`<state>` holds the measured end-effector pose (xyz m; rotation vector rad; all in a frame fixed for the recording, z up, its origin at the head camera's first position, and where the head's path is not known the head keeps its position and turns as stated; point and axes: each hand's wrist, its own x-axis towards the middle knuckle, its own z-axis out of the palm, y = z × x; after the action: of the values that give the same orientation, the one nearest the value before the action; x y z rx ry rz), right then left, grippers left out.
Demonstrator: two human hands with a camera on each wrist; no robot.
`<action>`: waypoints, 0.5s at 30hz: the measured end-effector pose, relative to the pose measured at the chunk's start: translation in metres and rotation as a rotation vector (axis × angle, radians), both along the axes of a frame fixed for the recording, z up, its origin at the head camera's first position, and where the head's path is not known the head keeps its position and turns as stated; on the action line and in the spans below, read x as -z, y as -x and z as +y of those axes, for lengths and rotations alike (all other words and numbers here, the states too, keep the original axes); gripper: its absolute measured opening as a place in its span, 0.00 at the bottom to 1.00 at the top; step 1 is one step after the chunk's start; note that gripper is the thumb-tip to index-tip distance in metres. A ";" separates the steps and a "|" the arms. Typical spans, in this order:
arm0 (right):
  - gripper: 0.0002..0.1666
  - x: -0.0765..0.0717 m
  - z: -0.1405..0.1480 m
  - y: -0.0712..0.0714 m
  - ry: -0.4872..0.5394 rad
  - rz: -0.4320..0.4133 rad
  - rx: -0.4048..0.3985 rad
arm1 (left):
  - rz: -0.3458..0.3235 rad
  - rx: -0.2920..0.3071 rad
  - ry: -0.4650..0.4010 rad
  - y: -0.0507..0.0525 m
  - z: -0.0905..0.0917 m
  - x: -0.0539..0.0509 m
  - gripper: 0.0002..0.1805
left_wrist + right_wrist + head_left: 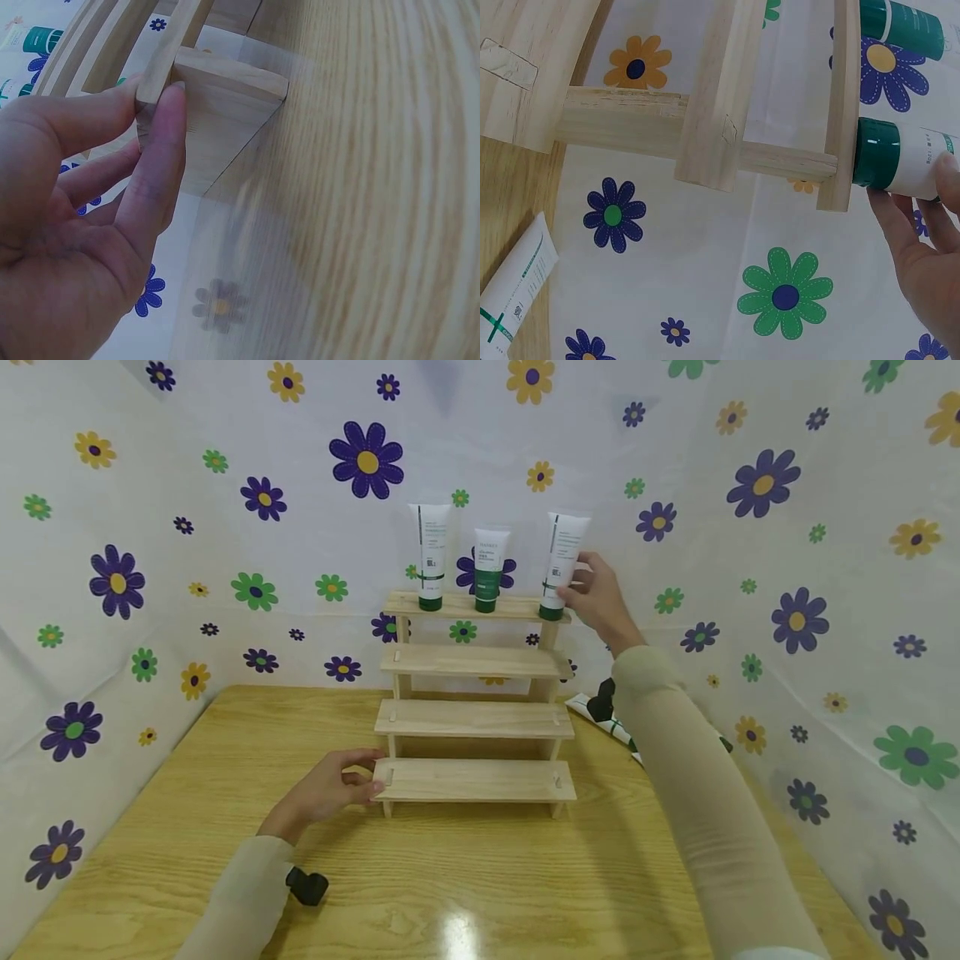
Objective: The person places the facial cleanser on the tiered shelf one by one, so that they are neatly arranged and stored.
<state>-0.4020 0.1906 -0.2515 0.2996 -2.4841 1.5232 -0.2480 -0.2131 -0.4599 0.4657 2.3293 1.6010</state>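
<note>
A tiered wooden display stand (pixel 474 717) stands on the table. My right hand (pixel 602 602) pinches a white tube with a green cap (pixel 564 560), cap down at the right end of the top shelf; in the right wrist view its cap (pixel 876 154) meets the shelf edge. On that same shelf, a white tube (pixel 432 556) stands at the left and a shorter white-and-green tube (pixel 489 568) in the middle. With thumb and fingers my left hand (pixel 330 789) grips the left end of the lowest shelf (pixel 472 778), as the left wrist view also shows.
Right of the stand, partly behind my right forearm, white tubes (pixel 592 708) lie on the wooden table (pixel 480 868). One lying tube (pixel 517 285) shows in the right wrist view. A flower-patterned cloth (pixel 300 543) hangs close behind the stand and along both sides.
</note>
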 end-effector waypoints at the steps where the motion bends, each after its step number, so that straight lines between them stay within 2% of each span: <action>1: 0.35 0.000 0.000 0.001 -0.005 0.002 0.000 | -0.001 -0.001 -0.001 0.000 0.000 0.000 0.34; 15: 0.38 -0.008 -0.004 0.000 -0.056 -0.073 0.014 | 0.016 -0.001 0.018 0.000 0.000 -0.003 0.34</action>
<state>-0.4020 0.1866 -0.2439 0.2394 -2.5823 1.4872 -0.2482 -0.2132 -0.4573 0.4749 2.3542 1.5814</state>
